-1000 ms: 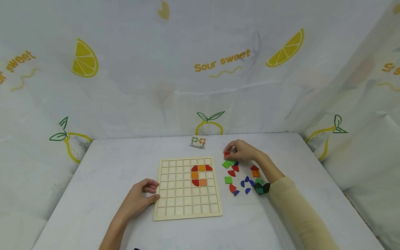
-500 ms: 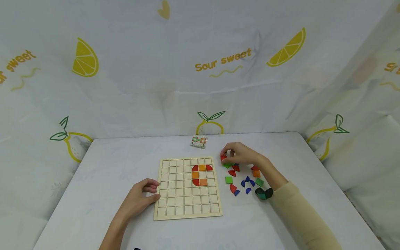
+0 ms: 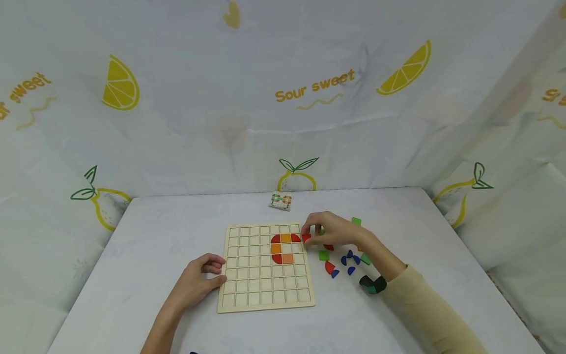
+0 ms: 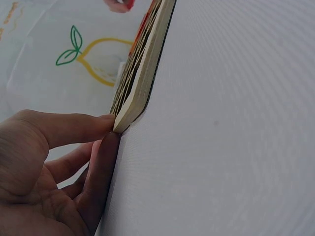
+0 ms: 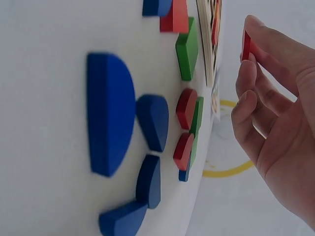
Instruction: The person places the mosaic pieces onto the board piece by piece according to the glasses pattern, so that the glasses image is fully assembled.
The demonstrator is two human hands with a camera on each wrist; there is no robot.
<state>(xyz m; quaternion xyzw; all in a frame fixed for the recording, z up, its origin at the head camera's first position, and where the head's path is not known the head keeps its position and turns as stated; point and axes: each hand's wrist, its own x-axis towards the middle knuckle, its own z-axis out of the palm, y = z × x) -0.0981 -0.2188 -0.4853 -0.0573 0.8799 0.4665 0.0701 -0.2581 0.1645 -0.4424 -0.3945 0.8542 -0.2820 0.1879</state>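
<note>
A wooden grid board [image 3: 254, 275] lies on the table, with red quarter-round tiles and orange square tiles set in its upper right cells. My left hand [image 3: 201, 280] holds the board's left edge; in the left wrist view the thumb [image 4: 78, 129] and a fingertip come together at its corner. My right hand [image 3: 333, 230] pinches a small red tile [image 5: 247, 46] between thumb and fingertips, right at the board's upper right edge. The right wrist view shows this tile edge-on, raised off the table. Its full outline is hidden by the fingers.
Loose tiles lie right of the board: blue rounded ones [image 5: 110, 113], red ones [image 3: 329, 267] and green ones [image 3: 324, 255]. A small pattern card [image 3: 281, 200] lies behind the board. A white cloth printed with lemons [image 3: 199, 147] hangs at the back.
My right hand has carried the red tile left and nearer to me, from the loose tiles to the board's edge. A green tile now shows behind the wrist. The left hand stays put.
</note>
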